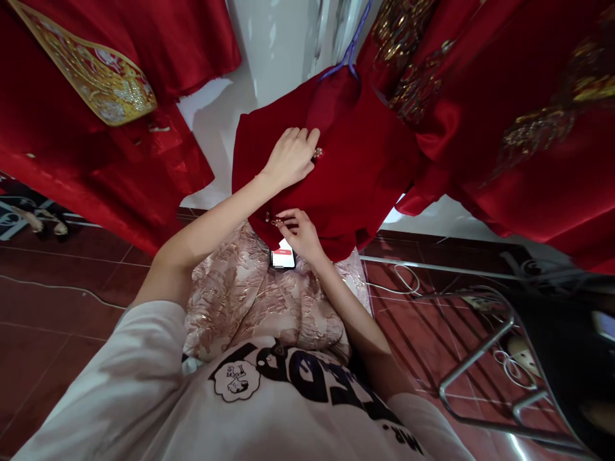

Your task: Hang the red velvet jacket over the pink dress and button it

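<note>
A red garment (365,173) hangs in front of me from a blue hanger (348,61), its lower edge over my lap. My left hand (292,157) rests on it with fingers curled into the cloth, beside a small shiny bead ornament (318,152). Lower down, my right hand (300,235) pinches a small gold beaded ornament (275,222) at the garment's lower left edge. Close by on the cloth is another tiny shiny piece (268,217). A lit phone (282,257) lies on the pinkish-gold brocade fabric (269,307) over my lap, partly covered by the garment.
Red garments with gold embroidery (113,89) hang on the left, and others with gold-beaded trim (538,128) on the right. A black chair with a metal frame (475,358) stands at right. White cables (408,282) lie on the red tiled floor (57,365). Shoes (60,227) sit far left.
</note>
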`<state>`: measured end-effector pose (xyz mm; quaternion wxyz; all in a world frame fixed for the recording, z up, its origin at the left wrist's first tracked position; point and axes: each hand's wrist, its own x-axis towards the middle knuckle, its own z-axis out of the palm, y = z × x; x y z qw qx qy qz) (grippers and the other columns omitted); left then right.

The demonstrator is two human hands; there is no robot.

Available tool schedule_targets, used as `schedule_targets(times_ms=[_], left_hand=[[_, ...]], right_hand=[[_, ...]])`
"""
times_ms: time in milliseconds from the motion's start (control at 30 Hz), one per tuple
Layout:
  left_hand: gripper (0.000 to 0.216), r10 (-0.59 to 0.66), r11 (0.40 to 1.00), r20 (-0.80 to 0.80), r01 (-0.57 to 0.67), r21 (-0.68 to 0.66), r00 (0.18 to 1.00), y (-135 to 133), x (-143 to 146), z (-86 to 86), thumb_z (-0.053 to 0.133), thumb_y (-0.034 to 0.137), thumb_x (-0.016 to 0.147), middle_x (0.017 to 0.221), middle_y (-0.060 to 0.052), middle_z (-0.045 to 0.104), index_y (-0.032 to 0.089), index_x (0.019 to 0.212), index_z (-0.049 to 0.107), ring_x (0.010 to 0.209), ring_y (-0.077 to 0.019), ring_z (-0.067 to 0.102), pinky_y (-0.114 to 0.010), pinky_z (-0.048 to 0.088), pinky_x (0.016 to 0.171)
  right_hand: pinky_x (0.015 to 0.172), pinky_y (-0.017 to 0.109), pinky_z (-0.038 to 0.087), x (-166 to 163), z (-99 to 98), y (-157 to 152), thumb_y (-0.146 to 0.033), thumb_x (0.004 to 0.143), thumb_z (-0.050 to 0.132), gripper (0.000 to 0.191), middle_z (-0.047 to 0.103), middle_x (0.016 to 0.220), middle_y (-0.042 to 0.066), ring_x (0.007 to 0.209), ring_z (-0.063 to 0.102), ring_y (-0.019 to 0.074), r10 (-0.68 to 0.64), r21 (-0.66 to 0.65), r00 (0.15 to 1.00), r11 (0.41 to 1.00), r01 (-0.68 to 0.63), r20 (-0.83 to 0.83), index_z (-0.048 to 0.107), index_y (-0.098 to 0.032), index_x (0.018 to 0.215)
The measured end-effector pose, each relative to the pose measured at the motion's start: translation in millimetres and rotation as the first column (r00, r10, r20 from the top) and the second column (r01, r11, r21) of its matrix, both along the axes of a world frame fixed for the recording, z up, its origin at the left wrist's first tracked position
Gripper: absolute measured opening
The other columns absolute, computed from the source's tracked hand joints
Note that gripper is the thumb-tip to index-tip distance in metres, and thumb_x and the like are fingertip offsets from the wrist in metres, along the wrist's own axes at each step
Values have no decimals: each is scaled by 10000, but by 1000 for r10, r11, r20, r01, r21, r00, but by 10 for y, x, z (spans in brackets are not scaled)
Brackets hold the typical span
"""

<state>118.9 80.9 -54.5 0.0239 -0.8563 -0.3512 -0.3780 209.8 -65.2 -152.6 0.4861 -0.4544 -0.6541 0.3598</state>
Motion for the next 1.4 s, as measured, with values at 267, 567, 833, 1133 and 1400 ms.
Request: schedule_targets(times_ms=[267,567,833,1133,1400], left_hand=[[204,-119,993,-54,118,-28,991,-180,-128,20,502,352,1055,1094,-135,670,202,1081,637,1254,-370,619,-583,373,1191],[298,-71,997,-27,72,31,997,-54,-223,79,635,508,1004,1053,-170,678,212,1016,668,1247,-403,593,-575,389,1167],[191,-74,996,10,74,-57,997,-239,-192,114,683,410,984,1032,-115,734,224,973,726,1177,-350,646,-558,421,1154],[211,-98,957,314,175,-230,944,-198,-114,183,841,369,866,783,-63,684,254,765,695,1018,-309,700,-562,464,1176],[198,-110,966,173,146,-213,979,-208,-161,201,791,341,904,763,-13,655,269,787,648,1000,-284,721,-606,399,1238]], right_hand=[[785,335,658,6,3,-2,-243,910,650,148,677,1157,91,944,710,182,9,0,1000,1000,-9,7,661,-225,1056],[789,342,663,16,10,-13,-270,903,658,136,685,1134,81,940,712,185,3,-5,1000,1000,-3,-3,677,-232,1031],[789,331,664,18,8,-13,-269,903,660,132,686,1124,75,924,713,174,13,-3,1000,1000,-13,4,678,-230,1028],[771,328,663,11,-3,0,-273,914,651,121,677,1126,81,928,714,179,4,13,1000,1000,-4,16,680,-231,1024],[954,403,651,211,265,26,-277,969,584,127,656,1124,80,1065,687,208,-147,205,987,966,158,-63,667,-252,1063]])
